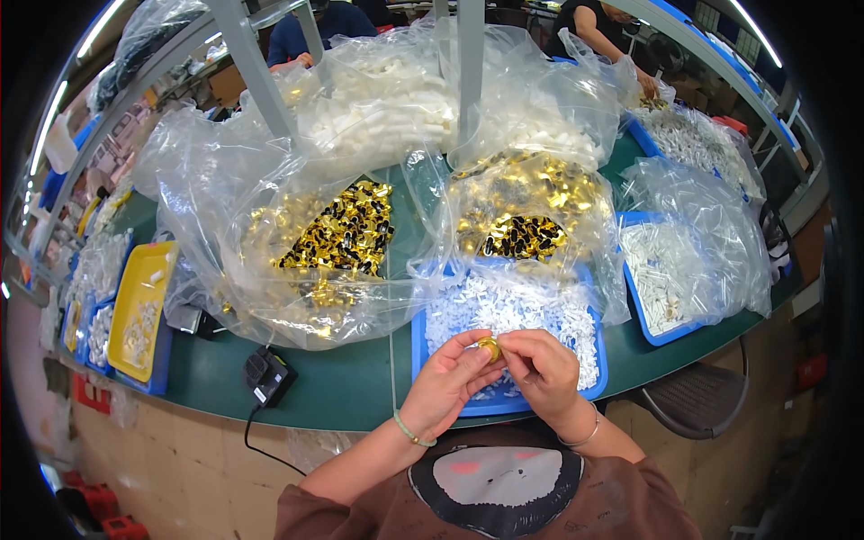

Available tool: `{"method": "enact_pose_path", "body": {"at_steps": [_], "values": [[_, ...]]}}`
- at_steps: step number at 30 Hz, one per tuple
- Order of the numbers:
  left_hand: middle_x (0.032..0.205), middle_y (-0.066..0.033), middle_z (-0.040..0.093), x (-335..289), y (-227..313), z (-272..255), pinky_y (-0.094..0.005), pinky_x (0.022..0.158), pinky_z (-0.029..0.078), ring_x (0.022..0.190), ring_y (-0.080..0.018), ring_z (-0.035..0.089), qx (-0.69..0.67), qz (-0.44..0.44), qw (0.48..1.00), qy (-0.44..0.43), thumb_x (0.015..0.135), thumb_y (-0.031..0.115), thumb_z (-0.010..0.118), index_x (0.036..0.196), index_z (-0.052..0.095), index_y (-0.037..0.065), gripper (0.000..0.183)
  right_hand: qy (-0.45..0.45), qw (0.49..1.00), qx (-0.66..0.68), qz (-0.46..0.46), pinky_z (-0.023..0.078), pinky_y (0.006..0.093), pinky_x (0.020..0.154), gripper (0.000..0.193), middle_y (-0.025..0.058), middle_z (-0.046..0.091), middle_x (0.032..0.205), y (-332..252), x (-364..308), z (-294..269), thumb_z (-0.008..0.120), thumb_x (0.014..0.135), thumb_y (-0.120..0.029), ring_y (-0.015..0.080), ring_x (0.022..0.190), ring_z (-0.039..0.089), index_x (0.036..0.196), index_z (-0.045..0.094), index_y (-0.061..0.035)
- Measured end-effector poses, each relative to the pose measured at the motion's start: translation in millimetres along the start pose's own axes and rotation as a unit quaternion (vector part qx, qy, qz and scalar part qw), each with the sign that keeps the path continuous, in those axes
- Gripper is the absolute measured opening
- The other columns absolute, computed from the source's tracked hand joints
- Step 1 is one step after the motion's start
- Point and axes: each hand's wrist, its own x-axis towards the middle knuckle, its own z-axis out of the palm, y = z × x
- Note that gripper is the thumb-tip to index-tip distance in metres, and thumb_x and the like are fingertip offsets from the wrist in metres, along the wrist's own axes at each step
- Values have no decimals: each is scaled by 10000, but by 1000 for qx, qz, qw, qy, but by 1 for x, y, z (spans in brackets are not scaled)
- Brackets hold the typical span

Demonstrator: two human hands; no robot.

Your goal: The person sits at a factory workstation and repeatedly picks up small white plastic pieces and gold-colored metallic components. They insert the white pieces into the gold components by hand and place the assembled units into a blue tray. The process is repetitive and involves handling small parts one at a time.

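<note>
The head view looks from the wearer's own head, through a wide fisheye lens, steeply down and forward across the green worktop (337, 382). The brown printed shirt (621, 504) shows from very near at the lower edge; the left hand (447, 376) and right hand (547, 367) come close below the centre. A seated co-worker's dark-blue sleeve (349, 20) sits far off at the top. The worktop's front edge bows inside the black, rounded rim.

Black adapter (269, 375) (boxy) on green table (337, 382), dark chair (695, 403) alongside
</note>
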Motion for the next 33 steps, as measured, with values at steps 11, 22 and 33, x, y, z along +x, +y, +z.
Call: {"method": "enact_pose_path", "body": {"at_steps": [11, 22, 33], "values": [[1107, -61, 664, -3, -5, 2, -284, 927, 552, 1031, -152, 659, -16, 47, 999, 14, 993, 113, 595, 1224, 568, 71, 237, -23, 999, -7, -36, 581, 308, 609, 267, 141, 689, 1035, -5, 1, -2, 707, 796, 63, 255, 736, 706, 1047, 658, -15], [1123, -91, 680, 2, 64, 7, -281, 909, 501, 1056, -184, 647, 307, 255, 913, 88, 964, 117, 636, 1235, 607, 45, 281, 33, 999, -13, 31, 546, 309, 725, 252, 175, 685, 1015, -8, 14, -20, 629, 851, 87, 282, 854, 689, 1084, 674, 5], [1251, -132, 653, -9, 87, 7, -354, 989, 473, 1164, -273, 618, 645, 210, 734, 16, 884, 104, 682, 1211, 658, 42, 333, 15, 999, -33, 8, 542, 317, 672, 268, 145, 690, 923, 2, 9, -39, 664, 808, 94, 269, 789, 677, 1052, 680, -17]]}}
